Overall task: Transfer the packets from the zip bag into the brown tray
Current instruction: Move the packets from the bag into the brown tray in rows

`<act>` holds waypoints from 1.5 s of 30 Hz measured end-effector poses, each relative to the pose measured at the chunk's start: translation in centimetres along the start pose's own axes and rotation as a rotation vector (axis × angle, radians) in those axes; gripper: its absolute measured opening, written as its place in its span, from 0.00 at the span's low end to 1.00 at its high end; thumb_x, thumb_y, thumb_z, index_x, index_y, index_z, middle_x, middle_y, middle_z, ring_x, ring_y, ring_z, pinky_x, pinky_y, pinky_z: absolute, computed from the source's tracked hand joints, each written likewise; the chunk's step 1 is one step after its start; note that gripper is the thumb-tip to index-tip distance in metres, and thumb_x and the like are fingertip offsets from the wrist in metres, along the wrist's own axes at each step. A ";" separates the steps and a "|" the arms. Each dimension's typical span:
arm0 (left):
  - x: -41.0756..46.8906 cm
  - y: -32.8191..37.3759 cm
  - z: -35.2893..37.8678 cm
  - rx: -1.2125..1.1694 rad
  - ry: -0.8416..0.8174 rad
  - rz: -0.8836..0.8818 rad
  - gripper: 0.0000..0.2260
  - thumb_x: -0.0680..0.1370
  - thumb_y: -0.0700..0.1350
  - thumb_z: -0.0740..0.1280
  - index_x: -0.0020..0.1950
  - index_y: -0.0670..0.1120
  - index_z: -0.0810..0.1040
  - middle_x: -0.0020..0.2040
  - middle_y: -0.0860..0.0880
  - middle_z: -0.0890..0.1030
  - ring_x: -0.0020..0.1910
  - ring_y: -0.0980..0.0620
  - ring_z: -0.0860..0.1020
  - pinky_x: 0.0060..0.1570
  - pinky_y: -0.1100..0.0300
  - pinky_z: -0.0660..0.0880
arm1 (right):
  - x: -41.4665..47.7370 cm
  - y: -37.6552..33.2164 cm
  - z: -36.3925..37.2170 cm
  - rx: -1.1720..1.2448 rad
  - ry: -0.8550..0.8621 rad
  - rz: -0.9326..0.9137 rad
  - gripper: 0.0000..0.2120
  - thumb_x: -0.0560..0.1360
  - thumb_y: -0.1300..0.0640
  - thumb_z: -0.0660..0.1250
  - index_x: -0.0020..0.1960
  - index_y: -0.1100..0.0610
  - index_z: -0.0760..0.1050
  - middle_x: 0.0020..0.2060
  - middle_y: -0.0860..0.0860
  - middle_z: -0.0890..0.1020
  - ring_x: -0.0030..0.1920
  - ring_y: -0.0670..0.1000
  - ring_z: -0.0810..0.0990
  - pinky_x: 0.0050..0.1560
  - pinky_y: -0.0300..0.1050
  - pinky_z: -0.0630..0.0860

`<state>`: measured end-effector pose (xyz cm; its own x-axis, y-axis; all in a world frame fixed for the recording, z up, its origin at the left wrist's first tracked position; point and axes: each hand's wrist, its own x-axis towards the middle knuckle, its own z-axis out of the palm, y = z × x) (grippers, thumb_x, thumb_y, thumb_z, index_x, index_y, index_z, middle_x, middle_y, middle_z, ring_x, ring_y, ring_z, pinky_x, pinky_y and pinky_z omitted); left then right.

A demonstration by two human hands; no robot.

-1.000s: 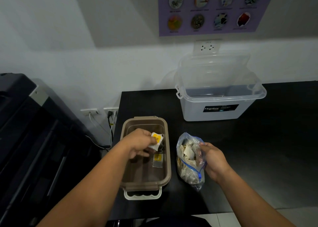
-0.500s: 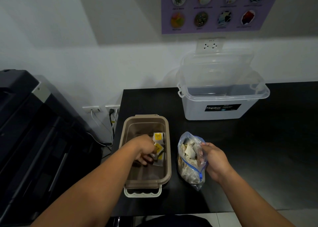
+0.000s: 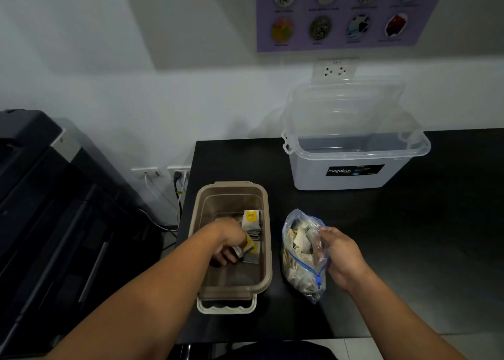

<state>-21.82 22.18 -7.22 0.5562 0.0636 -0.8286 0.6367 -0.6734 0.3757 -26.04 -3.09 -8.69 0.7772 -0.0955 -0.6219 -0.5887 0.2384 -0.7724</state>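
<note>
Brown tray (image 3: 268,223) sits long from 12 to 6 on the counter (image 3: 409,237). The left hand (image 3: 229,246) is low inside it, fingers curled round a packet (image 3: 241,250). More packets (image 3: 251,219) lie just beside it at 1 o'clock. The zip bag (image 3: 300,264), full of packets, stands at 3 o'clock from that hand, mouth toward 12. The right hand (image 3: 341,256) grips the bag's side. I think the left hand must let go, then reach to 3 o'clock.

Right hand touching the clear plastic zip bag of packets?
Touching. Head view: the right hand grips the clear zip bag at its right edge, fingers curled over the plastic.
</note>
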 end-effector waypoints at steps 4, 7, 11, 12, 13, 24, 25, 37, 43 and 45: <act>0.2 0.1 -0.3 -0.069 -0.036 0.000 0.04 0.82 0.37 0.62 0.55 0.41 0.74 0.47 0.41 0.79 0.40 0.49 0.81 0.49 0.52 0.83 | 0.0 -0.1 0.2 -0.004 -0.001 0.003 0.10 0.85 0.59 0.61 0.60 0.62 0.78 0.46 0.60 0.88 0.50 0.62 0.87 0.49 0.58 0.83; 0.8 0.0 -0.6 0.035 -0.009 0.028 0.11 0.79 0.35 0.65 0.61 0.41 0.78 0.46 0.44 0.78 0.35 0.53 0.76 0.37 0.62 0.78 | 0.0 -0.1 0.3 -0.008 -0.005 0.007 0.10 0.85 0.59 0.61 0.60 0.62 0.78 0.47 0.61 0.87 0.50 0.62 0.87 0.51 0.59 0.83; 1.3 -0.2 -0.5 0.088 0.031 0.057 0.12 0.75 0.34 0.72 0.58 0.40 0.81 0.46 0.42 0.82 0.36 0.51 0.78 0.34 0.63 0.76 | 0.0 -0.1 0.3 -0.013 -0.006 0.016 0.10 0.85 0.59 0.61 0.61 0.62 0.78 0.48 0.61 0.88 0.51 0.62 0.87 0.51 0.60 0.84; 1.4 -0.2 -0.4 0.089 0.052 0.063 0.13 0.74 0.35 0.74 0.58 0.41 0.82 0.46 0.42 0.83 0.35 0.51 0.78 0.33 0.63 0.76 | 0.0 -0.1 0.3 -0.016 -0.006 0.016 0.10 0.85 0.59 0.61 0.61 0.62 0.78 0.48 0.61 0.88 0.51 0.62 0.87 0.51 0.60 0.84; 1.6 -0.2 -0.4 0.083 0.067 0.061 0.14 0.73 0.35 0.75 0.58 0.42 0.81 0.47 0.42 0.83 0.35 0.51 0.78 0.33 0.63 0.76 | 0.0 -0.1 0.3 -0.019 -0.007 0.015 0.10 0.85 0.59 0.61 0.61 0.62 0.78 0.48 0.61 0.88 0.51 0.62 0.87 0.51 0.60 0.84; 1.8 -0.3 0.3 -0.048 0.108 -0.028 0.18 0.72 0.35 0.76 0.60 0.44 0.77 0.56 0.41 0.81 0.42 0.50 0.79 0.28 0.64 0.76 | -0.2 -0.2 0.4 -0.016 -0.023 0.030 0.10 0.85 0.58 0.60 0.61 0.61 0.78 0.47 0.60 0.88 0.51 0.61 0.88 0.54 0.62 0.83; 1.9 -0.3 0.4 -0.055 0.117 -0.021 0.18 0.72 0.35 0.76 0.59 0.44 0.77 0.55 0.42 0.81 0.44 0.50 0.81 0.32 0.63 0.79 | -0.2 -0.2 0.4 -0.014 -0.024 0.030 0.10 0.85 0.58 0.60 0.60 0.61 0.78 0.47 0.60 0.88 0.50 0.61 0.88 0.53 0.61 0.83; 2.5 -0.2 1.1 -0.137 0.206 -0.023 0.13 0.71 0.33 0.77 0.53 0.40 0.81 0.46 0.41 0.85 0.42 0.46 0.86 0.47 0.50 0.84 | -0.1 -0.2 0.5 0.005 -0.014 0.042 0.09 0.85 0.59 0.61 0.59 0.62 0.79 0.47 0.61 0.88 0.49 0.61 0.87 0.51 0.59 0.83; 2.6 -0.3 1.1 -0.016 0.316 0.021 0.10 0.71 0.35 0.74 0.52 0.39 0.83 0.45 0.42 0.85 0.43 0.46 0.85 0.47 0.52 0.84 | -0.3 -0.3 0.6 -0.009 -0.025 0.030 0.10 0.85 0.59 0.60 0.58 0.62 0.78 0.42 0.58 0.88 0.44 0.58 0.88 0.45 0.54 0.82; 2.3 -0.3 0.8 -0.002 0.390 0.041 0.10 0.76 0.35 0.68 0.56 0.38 0.82 0.50 0.42 0.85 0.46 0.47 0.84 0.49 0.55 0.82 | -0.4 -0.3 0.6 -0.011 -0.025 0.029 0.10 0.85 0.59 0.60 0.58 0.63 0.78 0.42 0.58 0.88 0.45 0.58 0.88 0.45 0.54 0.82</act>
<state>-21.11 21.94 -9.56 0.7424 0.3122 -0.5928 0.6106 -0.6796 0.4066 -26.02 -2.60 -8.13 0.7647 -0.0649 -0.6412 -0.6137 0.2305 -0.7552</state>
